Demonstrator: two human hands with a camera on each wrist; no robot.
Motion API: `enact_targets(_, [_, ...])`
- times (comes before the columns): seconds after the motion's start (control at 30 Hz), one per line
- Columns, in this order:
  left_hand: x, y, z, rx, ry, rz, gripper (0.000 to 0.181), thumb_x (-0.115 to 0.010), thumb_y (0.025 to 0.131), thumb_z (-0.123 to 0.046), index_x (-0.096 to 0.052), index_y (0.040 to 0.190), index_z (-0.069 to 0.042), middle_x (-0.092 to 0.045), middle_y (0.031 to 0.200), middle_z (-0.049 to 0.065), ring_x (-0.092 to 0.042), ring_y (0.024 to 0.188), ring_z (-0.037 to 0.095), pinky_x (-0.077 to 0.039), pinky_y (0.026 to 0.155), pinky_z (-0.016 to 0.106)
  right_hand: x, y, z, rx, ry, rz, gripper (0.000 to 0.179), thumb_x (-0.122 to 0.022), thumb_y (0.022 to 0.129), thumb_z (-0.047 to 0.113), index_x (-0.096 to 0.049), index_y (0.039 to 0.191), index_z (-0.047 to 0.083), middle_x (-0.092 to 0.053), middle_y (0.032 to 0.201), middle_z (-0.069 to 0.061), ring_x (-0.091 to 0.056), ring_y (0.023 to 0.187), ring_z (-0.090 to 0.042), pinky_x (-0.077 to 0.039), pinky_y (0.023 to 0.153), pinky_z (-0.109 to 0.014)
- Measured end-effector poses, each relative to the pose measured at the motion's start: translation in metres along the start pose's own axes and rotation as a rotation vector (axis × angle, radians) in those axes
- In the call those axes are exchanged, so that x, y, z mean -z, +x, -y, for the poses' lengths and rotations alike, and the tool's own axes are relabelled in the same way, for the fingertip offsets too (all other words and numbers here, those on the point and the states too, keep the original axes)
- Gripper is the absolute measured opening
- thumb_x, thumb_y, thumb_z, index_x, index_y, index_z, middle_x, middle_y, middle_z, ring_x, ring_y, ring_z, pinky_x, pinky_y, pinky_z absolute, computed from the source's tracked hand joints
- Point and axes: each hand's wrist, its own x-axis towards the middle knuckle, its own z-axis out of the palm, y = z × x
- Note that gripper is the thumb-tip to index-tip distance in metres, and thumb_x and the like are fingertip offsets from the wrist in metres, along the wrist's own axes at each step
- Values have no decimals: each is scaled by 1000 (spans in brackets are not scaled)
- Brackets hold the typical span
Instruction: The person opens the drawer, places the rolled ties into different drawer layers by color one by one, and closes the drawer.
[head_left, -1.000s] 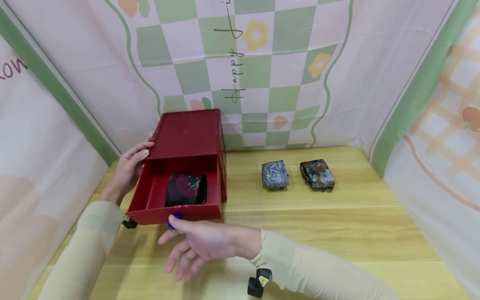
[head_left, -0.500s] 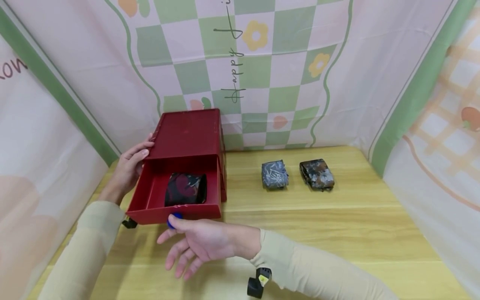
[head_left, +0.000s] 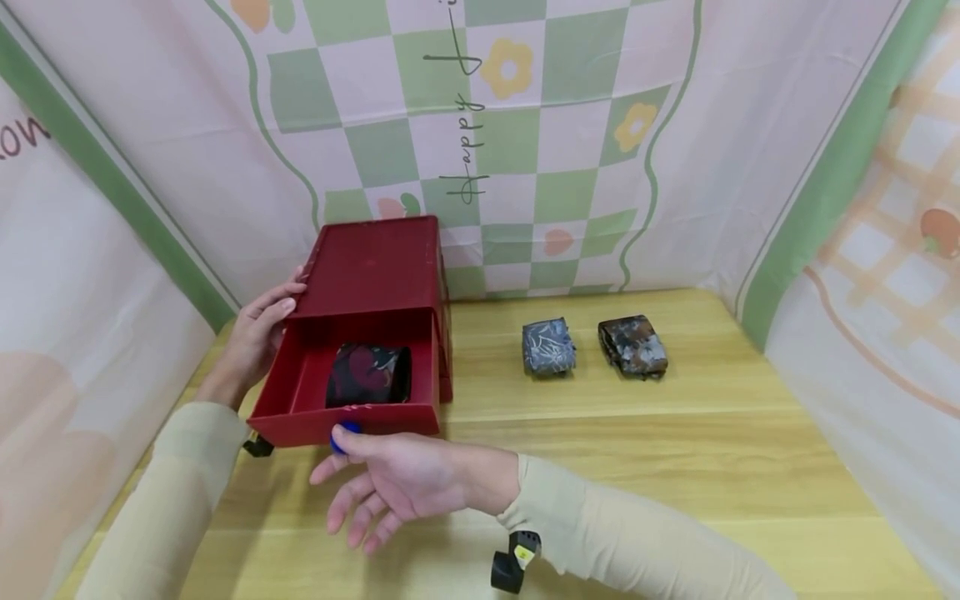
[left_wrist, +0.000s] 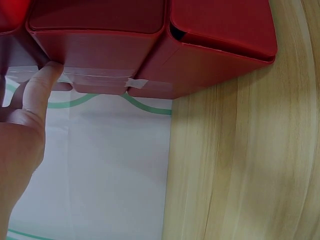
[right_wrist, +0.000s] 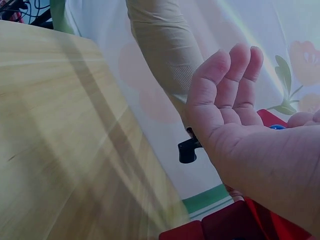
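A dark red drawer box (head_left: 367,267) stands at the left of the table with its upper drawer (head_left: 341,422) pulled out. A folded dark cloth (head_left: 367,374) with a red pattern lies in that drawer. My right hand (head_left: 408,483) pinches the blue knob (head_left: 346,437) on the drawer front between thumb and forefinger; its other fingers are spread loosely below. My left hand (head_left: 257,337) rests against the left side of the box, and in the left wrist view a straight finger (left_wrist: 40,90) touches the red side wall. Some of its fingertips are hidden.
Right of the box, a folded grey-blue patterned cloth (head_left: 549,347) and a folded brown-black mottled cloth (head_left: 633,346) lie apart on the wooden table (head_left: 675,467). Printed fabric curtains (head_left: 585,183) close off the back and both sides.
The head view shifts very slightly. Both hands, the drawer and the cloths otherwise keep nearly the same places.
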Motion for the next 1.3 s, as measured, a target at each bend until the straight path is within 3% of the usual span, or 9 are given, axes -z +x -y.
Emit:
enact_targets(0.37, [0, 1, 0, -4, 11, -9, 30, -48, 107, -7, -74, 121, -14, -16, 168, 10, -10, 155, 20, -48, 99, 23, 1, 3, 5, 6, 0, 5, 59, -31, 106, 60, -49, 137, 13, -69, 95, -4, -65, 78, -18, -56, 75, -36])
enact_targets(0.77, [0, 0, 0, -1, 19, -8, 30, -48, 107, -8, -74, 122, -15, -18, 168, 8, -10, 155, 22, -51, 96, 25, 9, 6, 9, 35, -4, 32, 65, -31, 106, 59, -42, 143, 7, -68, 96, -1, -66, 80, -16, -55, 77, -37])
enact_targets(1.13, [0, -1, 0, 10, 33, -29, 30, -48, 107, -9, -73, 123, -15, -22, 167, 6, -13, 155, 23, -51, 96, 25, 15, 13, 12, 51, -5, 9, 64, -32, 106, 59, -43, 142, 7, -69, 96, -2, -67, 78, -16, -56, 76, -36])
enact_targets(1.3, [-1, -1, -2, 22, 47, -33, 30, -48, 107, -10, -73, 124, -16, -22, 168, 5, -14, 155, 21, -49, 98, 24, 15, 14, 15, 50, -44, -37, 61, -32, 106, 59, -49, 137, 10, -69, 96, -4, -66, 77, -18, -57, 74, -37])
